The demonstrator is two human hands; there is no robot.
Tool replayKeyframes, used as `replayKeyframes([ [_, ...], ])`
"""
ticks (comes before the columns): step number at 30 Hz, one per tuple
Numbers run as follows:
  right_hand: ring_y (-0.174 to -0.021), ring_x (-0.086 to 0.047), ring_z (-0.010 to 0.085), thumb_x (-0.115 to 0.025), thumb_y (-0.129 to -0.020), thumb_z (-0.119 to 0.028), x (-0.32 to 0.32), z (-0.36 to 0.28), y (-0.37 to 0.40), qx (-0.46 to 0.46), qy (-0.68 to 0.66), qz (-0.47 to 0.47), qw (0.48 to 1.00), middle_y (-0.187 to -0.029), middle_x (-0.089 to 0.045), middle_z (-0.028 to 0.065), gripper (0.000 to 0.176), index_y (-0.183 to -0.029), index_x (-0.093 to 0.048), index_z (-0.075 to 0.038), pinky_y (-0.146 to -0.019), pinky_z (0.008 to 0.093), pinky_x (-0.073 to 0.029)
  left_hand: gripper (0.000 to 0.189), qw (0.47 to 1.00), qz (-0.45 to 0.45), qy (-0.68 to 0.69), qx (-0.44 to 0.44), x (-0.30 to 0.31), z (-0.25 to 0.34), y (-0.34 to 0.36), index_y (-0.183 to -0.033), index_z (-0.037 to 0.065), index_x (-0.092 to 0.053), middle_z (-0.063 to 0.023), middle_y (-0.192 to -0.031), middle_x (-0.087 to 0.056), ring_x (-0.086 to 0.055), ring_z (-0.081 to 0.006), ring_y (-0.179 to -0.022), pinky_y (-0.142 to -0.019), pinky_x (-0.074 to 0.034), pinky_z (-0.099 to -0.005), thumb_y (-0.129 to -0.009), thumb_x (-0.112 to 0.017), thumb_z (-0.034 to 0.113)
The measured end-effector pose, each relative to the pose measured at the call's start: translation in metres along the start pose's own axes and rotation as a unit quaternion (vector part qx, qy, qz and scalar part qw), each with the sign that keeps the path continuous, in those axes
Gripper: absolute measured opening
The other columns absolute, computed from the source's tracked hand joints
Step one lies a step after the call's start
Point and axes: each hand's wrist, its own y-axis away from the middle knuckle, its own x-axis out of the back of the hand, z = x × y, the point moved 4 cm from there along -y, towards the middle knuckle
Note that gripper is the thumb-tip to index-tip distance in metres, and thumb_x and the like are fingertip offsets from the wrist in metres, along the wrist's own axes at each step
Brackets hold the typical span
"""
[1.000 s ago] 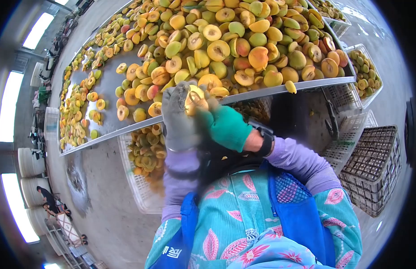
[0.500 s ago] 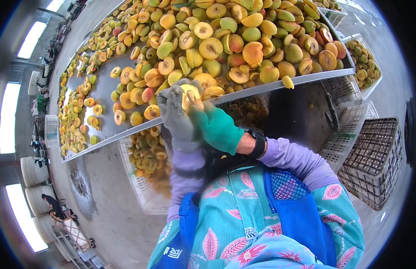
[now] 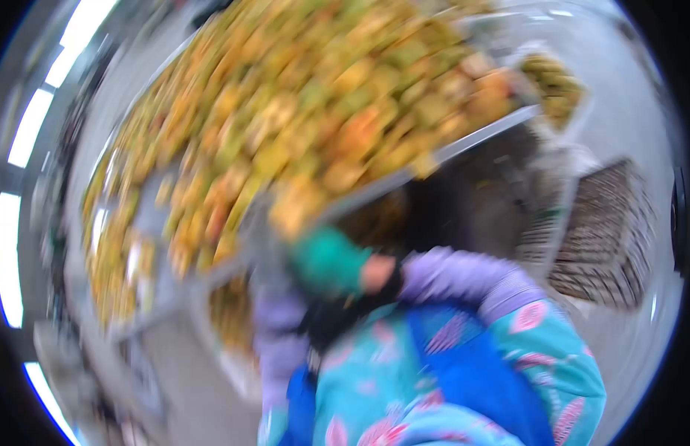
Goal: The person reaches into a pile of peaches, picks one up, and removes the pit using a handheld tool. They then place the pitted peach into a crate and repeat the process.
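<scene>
The left hand (image 3: 267,241), in grey, is a blur; I cannot tell how far its fingers spread or what it holds. At one o'clock from it is a yellow fruit (image 3: 296,204), likely light, soft and slippery, best held gently round its sides. The right hand (image 3: 330,256), in green, is at five o'clock from the fruit; its grip is too blurry to tell.

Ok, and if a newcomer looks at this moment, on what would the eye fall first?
Probably on the big heap of yellow and orange fruit, spread over the metal-edged table across the top of the picture. Next, perhaps, on the green-gloved right hand near the middle, above the turquoise patterned garment at the bottom. The brown crate at the right also stands out, though blur hides finer detail.
</scene>
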Motion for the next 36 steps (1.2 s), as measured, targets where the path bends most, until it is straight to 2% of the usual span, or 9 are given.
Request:
replayKeyframes([
  [2, -0.047, -0.051, 0.0187, -0.049, -0.097, -0.042, -0.006, 0.014, -0.016, -0.028, -0.169, -0.051, 0.984, -0.057, -0.052, 0.0036, 0.035, -0.085, -0.061, -0.012, -0.045, 0.0322, -0.04, 0.029, 0.986, -0.014, -0.138, -0.091, 0.003, 0.019, -0.004, -0.111, 0.002, -0.062, -0.0152, -0.108, -0.065, -0.06, -0.0298, -0.104, -0.093, -0.046, -0.0421, -0.093, -0.049, 0.022],
  [6, -0.035, -0.041, 0.0103, -0.05, -0.092, -0.059, 0.015, -0.015, 0.007, 0.046, 0.026, 0.067, 0.996, -0.053, -0.049, -0.0015, 0.046, -0.084, -0.056, -0.015, -0.032, 0.0268, -0.032, 0.042, 0.934, -0.133, 0.249, 0.219, -0.021, -0.035, -0.014, -0.126, 0.003, -0.053, -0.0156, -0.118, -0.061, -0.058, -0.0296, -0.109, -0.092, -0.047, -0.0425, -0.097, -0.045, 0.032],
  [10, -0.04, -0.043, 0.0114, -0.044, -0.091, -0.064, 0.018, 0.013, -0.028, 0.011, -0.321, -0.1, 0.942, -0.051, -0.043, -0.0014, 0.05, -0.073, -0.047, -0.017, -0.034, 0.0299, -0.033, 0.039, 0.85, -0.269, 0.34, 0.299, -0.041, -0.011, -0.025, -0.123, 0.003, -0.054, -0.0105, -0.113, -0.06, -0.057, -0.0206, -0.102, -0.089, -0.049, -0.035, -0.098, -0.043, 0.031],
  [13, -0.064, -0.06, 0.0181, -0.047, -0.096, -0.049, 0.015, -0.017, 0.002, 0.263, -0.049, 0.145, 0.952, -0.078, -0.063, 0.0034, 0.038, -0.105, -0.057, -0.014, -0.057, 0.0293, -0.051, 0.035, 0.813, -0.307, 0.365, 0.335, -0.047, -0.033, -0.03, -0.12, 0.004, -0.055, -0.009, -0.11, -0.06, -0.056, -0.0181, -0.099, -0.088, -0.049, -0.0323, -0.098, -0.044, 0.029],
  [17, -0.034, -0.041, 0.0126, -0.047, -0.097, -0.039, 0.002, -0.013, 0.016, 0.019, -0.369, -0.208, 0.906, -0.049, -0.042, -0.0025, 0.03, -0.08, -0.05, -0.015, -0.033, 0.0288, -0.034, 0.033, 0.808, -0.222, 0.438, 0.325, -0.03, 0.009, -0.013, -0.119, 0.005, -0.056, -0.0071, -0.11, -0.059, -0.056, -0.0164, -0.098, -0.087, -0.048, -0.03, -0.098, -0.045, 0.027],
  [22, -0.031, -0.038, 0.0108, -0.042, -0.095, -0.06, 0.009, 0.026, -0.03, 0.047, -0.078, -0.032, 0.995, -0.044, -0.039, -0.0026, 0.05, -0.071, -0.049, -0.017, -0.029, 0.0253, -0.033, 0.034, 0.892, -0.207, 0.317, 0.248, -0.018, 0.022, -0.02, -0.119, 0.005, -0.056, -0.007, -0.113, -0.059, -0.056, -0.0168, -0.1, -0.089, -0.047, -0.0303, -0.097, -0.048, 0.029],
  [26, -0.031, -0.038, 0.0123, -0.04, -0.098, -0.043, -0.021, 0.004, 0.008, -0.069, -0.423, -0.442, 0.788, -0.048, -0.041, -0.0037, 0.041, -0.067, -0.048, -0.018, -0.031, 0.0281, -0.03, 0.031, 0.902, -0.175, 0.298, 0.258, -0.02, 0.019, -0.014, -0.116, 0.005, -0.057, -0.0073, -0.111, -0.06, -0.057, -0.017, -0.098, -0.088, -0.047, -0.0306, -0.095, -0.05, 0.027],
  [29, -0.031, -0.039, 0.0126, -0.041, -0.098, -0.042, -0.027, 0.004, 0.014, -0.017, -0.376, -0.493, 0.784, -0.048, -0.042, -0.0032, 0.041, -0.065, -0.048, -0.019, -0.031, 0.0275, -0.03, 0.03, 0.911, -0.154, 0.28, 0.26, -0.018, 0.019, -0.011, -0.114, 0.004, -0.058, -0.0075, -0.11, -0.061, -0.058, -0.0171, -0.097, -0.087, -0.048, -0.0309, -0.094, -0.051, 0.026],
  [36, -0.034, -0.042, 0.0141, -0.038, -0.1, -0.046, -0.024, 0.011, 0.021, 0.004, -0.057, -0.169, 0.984, -0.051, -0.045, -0.0009, 0.045, -0.064, -0.048, -0.019, -0.036, 0.0275, -0.036, 0.026, 0.921, -0.137, 0.252, 0.263, -0.018, 0.022, -0.008, -0.109, 0.004, -0.06, -0.0081, -0.107, -0.063, -0.06, -0.0175, -0.094, -0.085, -0.049, -0.0315, -0.092, -0.054, 0.023],
])
